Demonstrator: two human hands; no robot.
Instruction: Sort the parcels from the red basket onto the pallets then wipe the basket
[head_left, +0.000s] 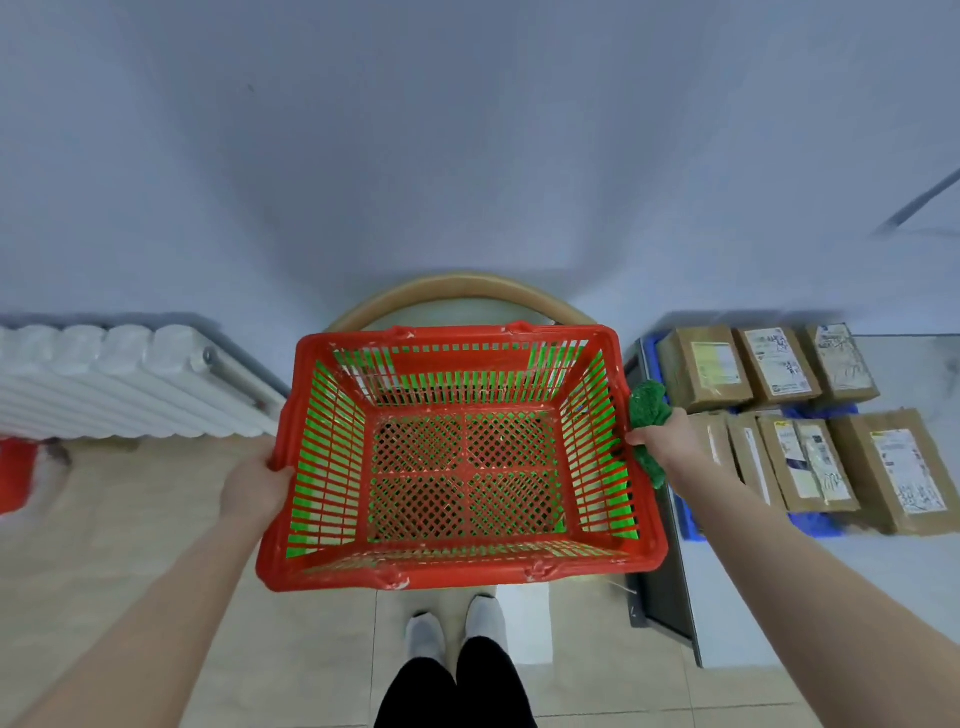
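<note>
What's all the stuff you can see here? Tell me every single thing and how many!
basket: one, red, empty, in the middle between the hands
cloth: one, green, at the basket's right rim
parcels: about seven, brown, in two rows on the right
pallet: one, blue, under the parcels
radiator: one, white, on the left by the wall
round seat: one, tan rim, behind the basket
red thing: one, at the left edge, too blurred to name
shoes: two, pale grey, at the bottom
left hand: one, grips the basket's left rim
right hand: one, holds the cloth by the right rim
</note>
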